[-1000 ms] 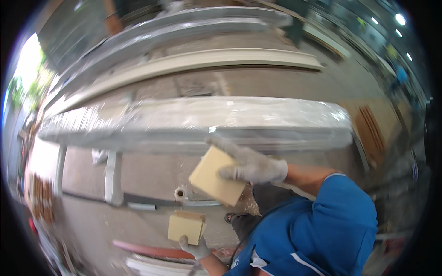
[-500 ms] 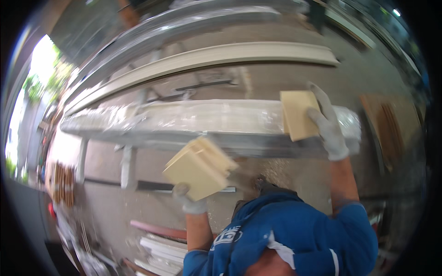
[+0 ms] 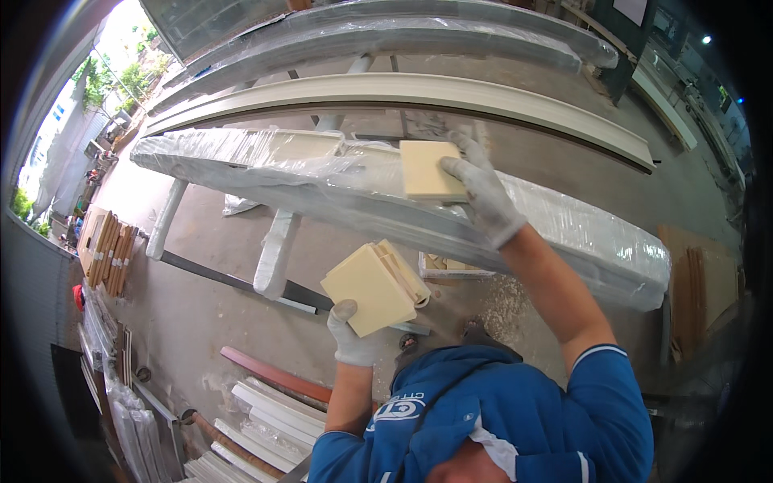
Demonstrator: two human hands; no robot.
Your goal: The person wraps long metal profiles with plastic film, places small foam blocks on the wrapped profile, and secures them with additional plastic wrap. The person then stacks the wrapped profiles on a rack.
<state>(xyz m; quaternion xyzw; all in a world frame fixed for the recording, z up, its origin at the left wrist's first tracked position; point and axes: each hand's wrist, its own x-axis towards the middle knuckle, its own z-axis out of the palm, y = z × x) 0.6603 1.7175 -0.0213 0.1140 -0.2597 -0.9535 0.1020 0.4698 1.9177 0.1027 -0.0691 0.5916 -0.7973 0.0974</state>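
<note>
My left hand, in a white glove, is closed on a small stack of cream square pieces, its thumb on the top face. The stack is tilted and ragged at its right side, where narrow edges and a curved end show. My right hand, also gloved, grips another cream square piece, thumb on top and fingers behind its far edge. That piece is over the long plastic-wrapped bundle; whether it touches the plastic I cannot tell.
The wrapped bundle rests on padded trestle legs. Beyond it lie a long cream profile and more wrapped lengths. A white tray with cream pieces is beneath the bundle's near edge. White profiles lie at lower left, brown boards at right.
My right hand has moved left and slightly away from me with its cream piece. The view has turned, and the tray beneath the bundle now shows. The left hand keeps its stack.
</note>
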